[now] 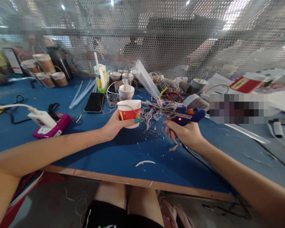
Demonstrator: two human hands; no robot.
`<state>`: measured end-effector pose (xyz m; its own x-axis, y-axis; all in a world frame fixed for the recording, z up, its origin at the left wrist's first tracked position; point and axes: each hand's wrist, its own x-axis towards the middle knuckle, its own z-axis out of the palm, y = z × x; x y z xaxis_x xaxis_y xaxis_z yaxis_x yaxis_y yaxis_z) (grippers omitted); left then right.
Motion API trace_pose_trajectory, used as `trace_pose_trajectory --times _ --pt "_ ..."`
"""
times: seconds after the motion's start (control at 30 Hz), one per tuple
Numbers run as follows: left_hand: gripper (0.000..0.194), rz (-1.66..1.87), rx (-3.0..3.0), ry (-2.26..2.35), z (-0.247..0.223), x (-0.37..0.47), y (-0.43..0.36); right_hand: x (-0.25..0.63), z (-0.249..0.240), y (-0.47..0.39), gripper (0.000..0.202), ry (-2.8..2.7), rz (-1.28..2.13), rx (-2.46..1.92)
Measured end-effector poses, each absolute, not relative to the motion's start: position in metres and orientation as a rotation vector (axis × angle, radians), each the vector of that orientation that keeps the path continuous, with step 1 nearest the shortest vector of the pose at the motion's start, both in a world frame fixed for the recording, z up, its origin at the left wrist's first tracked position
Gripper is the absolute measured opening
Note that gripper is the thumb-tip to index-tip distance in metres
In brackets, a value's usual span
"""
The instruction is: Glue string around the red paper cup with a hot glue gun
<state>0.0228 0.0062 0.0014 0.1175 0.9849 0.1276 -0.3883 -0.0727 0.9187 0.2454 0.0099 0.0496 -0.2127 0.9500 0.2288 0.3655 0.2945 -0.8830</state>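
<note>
My left hand [112, 126] is wrapped round a red and white paper cup [129, 111], held upright over the blue table [104, 158]. A thin cord runs across the cup's side towards a tangle of grey string on its right. My right hand [186, 133] grips a blue hot glue gun [192, 115] with a lit red light. Its nozzle points left, towards the cup, and grey strands cover its front end. Whether the nozzle touches the cup I cannot tell. A black cable [199, 161] trails from the gun towards the table's front edge.
Behind the cup stand string-wrapped cups [126, 92], a drink carton [100, 79] and clear glue sticks [146, 79]. A black phone [94, 102] lies to their left. A purple power strip [61, 125] sits at left. Scraps litter the middle. Perforated metal [166, 41] closes off the back.
</note>
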Motion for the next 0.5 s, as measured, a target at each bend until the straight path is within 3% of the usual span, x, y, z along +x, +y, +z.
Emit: trace_pose_trajectory --times 0.5 --pt "0.058 1.344 1.035 0.771 0.0025 0.0230 0.0061 0.2473 0.0464 0.0132 0.035 -1.740 0.903 -1.207"
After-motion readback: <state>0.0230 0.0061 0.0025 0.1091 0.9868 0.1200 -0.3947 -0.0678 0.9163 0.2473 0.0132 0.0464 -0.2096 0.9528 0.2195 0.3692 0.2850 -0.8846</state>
